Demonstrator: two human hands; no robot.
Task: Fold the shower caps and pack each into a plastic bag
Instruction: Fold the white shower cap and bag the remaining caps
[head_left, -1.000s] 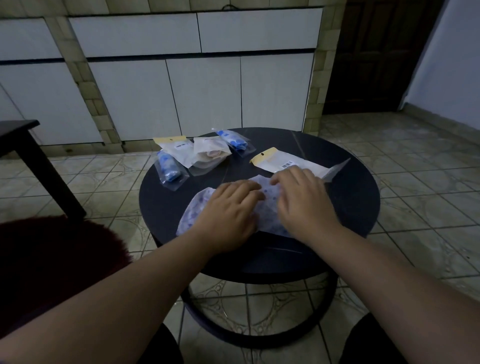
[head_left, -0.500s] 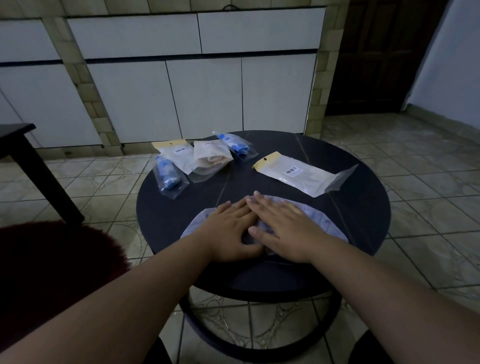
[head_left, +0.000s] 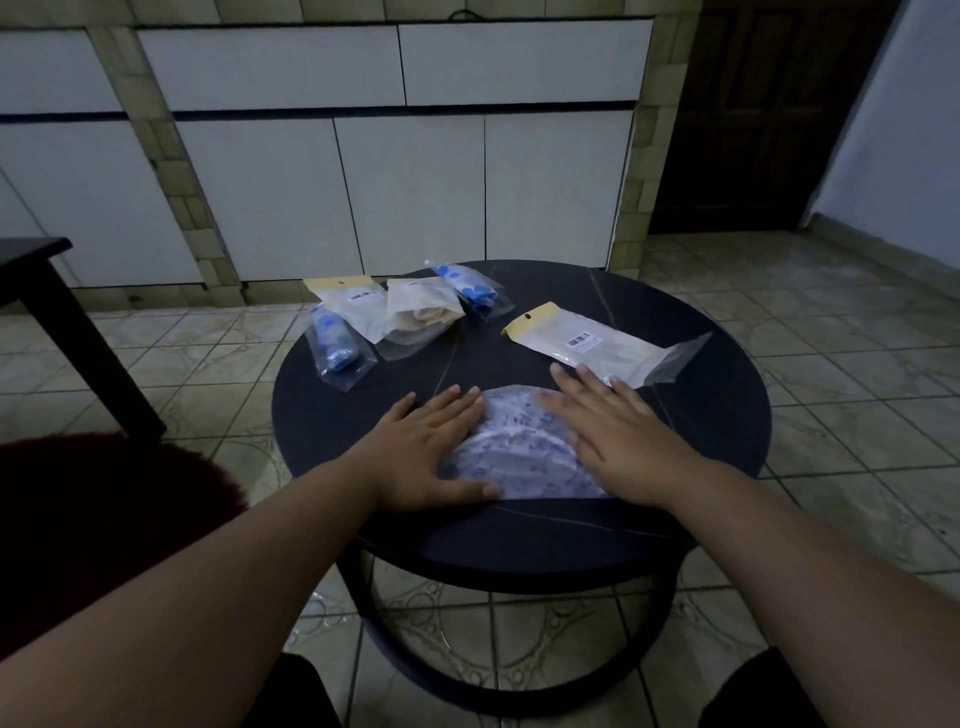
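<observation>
Grip: your left hand (head_left: 434, 447) and right hand (head_left: 618, 431) lie flat, fingers straight, pressing the thin patterned shower cap (head_left: 519, 452), folded to a half-moon, on the round dark worktop (head_left: 717, 415). Long clear plastic bag (head_left: 597, 348) just beyond.

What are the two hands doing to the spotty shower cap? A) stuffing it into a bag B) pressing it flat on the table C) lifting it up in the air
B: the left hand and right hand lie with straight fingers on the shower cap, which rests flat on the round table.
</observation>
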